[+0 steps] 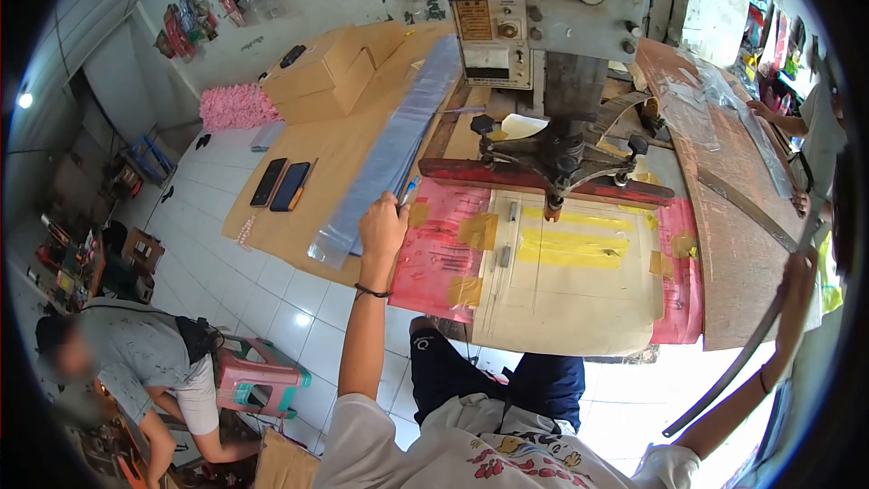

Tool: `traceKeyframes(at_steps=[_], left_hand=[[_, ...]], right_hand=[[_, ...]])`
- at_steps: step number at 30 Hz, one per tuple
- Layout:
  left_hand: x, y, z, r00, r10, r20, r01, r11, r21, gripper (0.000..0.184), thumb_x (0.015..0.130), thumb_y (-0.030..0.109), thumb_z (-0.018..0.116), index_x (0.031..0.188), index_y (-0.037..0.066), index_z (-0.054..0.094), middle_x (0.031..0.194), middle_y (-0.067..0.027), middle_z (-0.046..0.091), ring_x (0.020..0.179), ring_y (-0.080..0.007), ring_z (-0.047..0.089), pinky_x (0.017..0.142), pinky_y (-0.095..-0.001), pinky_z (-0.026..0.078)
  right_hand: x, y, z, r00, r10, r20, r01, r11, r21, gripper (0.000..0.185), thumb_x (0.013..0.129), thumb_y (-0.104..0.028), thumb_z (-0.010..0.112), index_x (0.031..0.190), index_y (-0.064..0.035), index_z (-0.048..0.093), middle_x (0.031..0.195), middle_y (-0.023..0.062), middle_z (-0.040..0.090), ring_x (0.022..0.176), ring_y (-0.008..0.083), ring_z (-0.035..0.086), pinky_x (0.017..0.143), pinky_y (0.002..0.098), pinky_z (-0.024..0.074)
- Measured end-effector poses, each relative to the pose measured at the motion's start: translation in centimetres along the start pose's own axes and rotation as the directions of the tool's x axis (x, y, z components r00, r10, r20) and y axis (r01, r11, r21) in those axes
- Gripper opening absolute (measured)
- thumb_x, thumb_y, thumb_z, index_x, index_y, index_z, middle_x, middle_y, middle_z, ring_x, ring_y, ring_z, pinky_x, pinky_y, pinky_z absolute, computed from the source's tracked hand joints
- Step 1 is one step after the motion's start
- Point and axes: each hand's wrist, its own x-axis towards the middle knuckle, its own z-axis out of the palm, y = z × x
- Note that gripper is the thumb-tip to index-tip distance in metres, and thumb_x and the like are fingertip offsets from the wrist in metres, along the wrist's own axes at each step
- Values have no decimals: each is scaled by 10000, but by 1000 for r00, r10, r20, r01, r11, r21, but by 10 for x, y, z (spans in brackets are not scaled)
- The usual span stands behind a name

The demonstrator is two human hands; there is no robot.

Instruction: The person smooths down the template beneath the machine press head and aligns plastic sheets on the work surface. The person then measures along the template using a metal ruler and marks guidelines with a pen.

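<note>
My left hand is closed at the left edge of the press bed, beside a stack of clear bluish plastic sheets. A thin blue-tipped object sticks up from its fingers; its kind is too small to tell. My right hand, out at the right, is wrapped round a long dark metal bar that slants down toward me. Between my hands a cream board lies over red sheeting, with yellow and brown tape on it. The press head with its red crossbar hangs above the board.
A control box stands behind the press. Two phones and cardboard boxes lie on the left table. A brown board is at the right. One person crouches by a pink stool; another person stands at far right.
</note>
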Motion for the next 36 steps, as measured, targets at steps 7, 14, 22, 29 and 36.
traceKeyframes(at_steps=[7, 14, 22, 29, 36], left_hand=[[-52, 63, -62, 999, -35, 14, 37, 837, -546, 273, 919, 253, 698, 1013, 19, 596, 915, -168, 700, 796, -350, 682, 686, -461, 519], [-203, 132, -130, 732, 666, 144, -16, 227, -974, 522, 869, 250, 790, 1265, 8, 551, 1119, -134, 672, 1020, -232, 660, 910, -357, 515], [-204, 1, -104, 940, -274, -204, 43, 687, -725, 237, 937, 168, 723, 1015, 25, 550, 613, 23, 470, 548, -67, 415, 506, -254, 354], [-74, -123, -107, 958, -191, -212, 84, 898, -432, 499, 972, 288, 648, 1376, 16, 539, 815, -213, 663, 640, -298, 605, 646, -378, 496], [26, -161, -68, 993, -54, -100, 33, 978, -204, 576, 910, 341, 714, 1296, -70, 595, 1146, -311, 664, 1096, -431, 649, 919, -427, 522]], right_hand=[[-61, -125, 30, 857, 80, -509, 191, 868, 458, 379, 1042, -252, 559, 1364, -53, 533, 1021, 16, 661, 699, 24, 510, 557, 164, 406], [-152, -260, 168, 972, -96, -215, 234, 498, 835, 189, 1049, -225, 511, 1103, -44, 518, 866, 63, 588, 644, 59, 511, 423, 175, 411], [-187, -348, 314, 638, -619, 457, 103, 657, 747, 217, 999, -208, 581, 1112, -23, 583, 836, 159, 674, 683, 314, 660, 597, 425, 513], [-213, -290, 446, 350, -675, 650, 534, 713, 454, 190, 878, -113, 616, 1043, -36, 671, 1056, 147, 663, 953, 336, 681, 733, 470, 584], [-235, -246, 516, 279, -779, 561, 787, 521, 331, 254, 864, -86, 594, 1113, -71, 643, 1126, 88, 614, 1122, 280, 593, 849, 445, 573]])
